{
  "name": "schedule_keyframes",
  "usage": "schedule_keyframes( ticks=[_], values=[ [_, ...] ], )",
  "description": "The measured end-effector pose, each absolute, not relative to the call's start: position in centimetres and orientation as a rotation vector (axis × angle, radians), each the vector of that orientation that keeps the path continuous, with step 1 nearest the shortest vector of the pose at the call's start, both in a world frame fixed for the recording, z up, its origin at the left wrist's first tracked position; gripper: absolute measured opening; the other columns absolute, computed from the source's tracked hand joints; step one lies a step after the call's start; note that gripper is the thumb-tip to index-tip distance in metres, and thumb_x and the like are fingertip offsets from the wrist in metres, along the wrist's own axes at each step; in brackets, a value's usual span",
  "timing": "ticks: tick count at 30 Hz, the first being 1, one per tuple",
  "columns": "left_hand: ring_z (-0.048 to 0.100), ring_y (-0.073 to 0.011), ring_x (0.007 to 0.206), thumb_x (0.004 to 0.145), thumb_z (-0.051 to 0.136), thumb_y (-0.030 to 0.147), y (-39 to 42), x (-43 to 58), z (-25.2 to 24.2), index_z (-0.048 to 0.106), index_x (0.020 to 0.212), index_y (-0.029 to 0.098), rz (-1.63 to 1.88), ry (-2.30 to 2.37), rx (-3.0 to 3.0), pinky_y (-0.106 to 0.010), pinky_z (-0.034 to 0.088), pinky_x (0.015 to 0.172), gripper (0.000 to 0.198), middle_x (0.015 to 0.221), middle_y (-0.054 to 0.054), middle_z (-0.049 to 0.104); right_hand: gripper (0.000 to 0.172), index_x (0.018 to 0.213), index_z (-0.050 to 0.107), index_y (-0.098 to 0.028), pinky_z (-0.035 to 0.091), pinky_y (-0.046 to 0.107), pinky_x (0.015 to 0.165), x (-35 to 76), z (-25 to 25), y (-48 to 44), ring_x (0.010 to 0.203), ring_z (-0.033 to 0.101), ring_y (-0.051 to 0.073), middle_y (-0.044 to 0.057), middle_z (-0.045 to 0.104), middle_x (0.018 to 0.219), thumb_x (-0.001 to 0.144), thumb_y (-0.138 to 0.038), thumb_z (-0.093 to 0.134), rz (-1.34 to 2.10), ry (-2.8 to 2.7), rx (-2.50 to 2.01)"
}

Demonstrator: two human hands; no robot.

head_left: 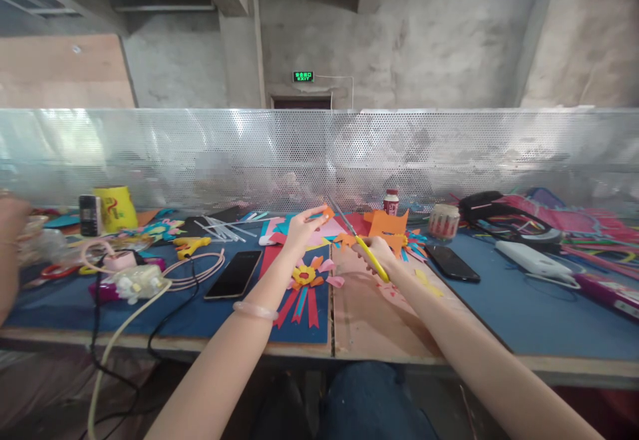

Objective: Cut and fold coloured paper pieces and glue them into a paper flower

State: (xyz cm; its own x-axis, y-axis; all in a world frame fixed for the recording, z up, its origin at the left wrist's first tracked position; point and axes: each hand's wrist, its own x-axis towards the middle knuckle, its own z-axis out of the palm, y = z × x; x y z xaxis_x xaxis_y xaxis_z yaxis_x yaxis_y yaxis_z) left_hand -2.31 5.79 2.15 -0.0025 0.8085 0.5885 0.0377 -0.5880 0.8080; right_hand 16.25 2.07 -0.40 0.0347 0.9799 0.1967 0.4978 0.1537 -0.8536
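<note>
My left hand (305, 228) is raised over the table, pinching a small piece of orange paper (328, 212) at its fingertips. In my right hand (378, 255) is a pair of scissors (365, 248) with yellow handles, the blades pointing up and away beside the orange piece. Whether the blades touch the paper I cannot tell. Below my left hand lies a paper flower (303, 273) with a yellow centre, pink petals and red and blue strips. Beyond my right hand are orange paper sheets (389, 223), one with cut-outs.
Phones lie at left (233, 275) and right (453, 263). A power strip (134, 283) with cables, a yellow glue gun (190, 245) and white sticks (224, 228) are on the left. A jar (443, 220) and bottle (391, 202) stand behind. Another person's arm (10, 247) is at far left.
</note>
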Motion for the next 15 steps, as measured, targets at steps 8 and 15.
schedule_keyframes(
  ticks=[8, 15],
  values=[
    [0.06, -0.0144, 0.077, 0.068, 0.061, 0.028, 5.3, -2.0, 2.1, 0.063, 0.103, 0.02, 1.6, 0.884, 1.618, -0.022, 0.045, 0.061, 0.036, 0.096, -0.007, 0.067, 0.026, 0.084, 0.057, -0.011, 0.04, 0.018, 0.037, 16.9, -0.7, 3.1, 0.038, 0.048, 0.005, 0.001, 0.06, 0.064, 0.084, -0.035, 0.046, 0.72, -1.551, -1.498],
    [0.06, -0.0165, 0.07, 0.063, 0.06, 0.022, 5.4, -1.7, 1.4, 0.069, 0.079, 0.015, 1.652, 1.076, 1.54, -0.024, 0.045, 0.057, 0.02, 0.083, -0.008, 0.068, 0.029, 0.108, 0.053, -0.013, 0.049, 0.036, 0.074, 16.2, 1.0, 3.5, 0.089, 0.057, 0.019, 0.006, 0.056, 0.106, 0.085, -0.031, 0.05, 0.627, -1.696, -1.5]
  ],
)
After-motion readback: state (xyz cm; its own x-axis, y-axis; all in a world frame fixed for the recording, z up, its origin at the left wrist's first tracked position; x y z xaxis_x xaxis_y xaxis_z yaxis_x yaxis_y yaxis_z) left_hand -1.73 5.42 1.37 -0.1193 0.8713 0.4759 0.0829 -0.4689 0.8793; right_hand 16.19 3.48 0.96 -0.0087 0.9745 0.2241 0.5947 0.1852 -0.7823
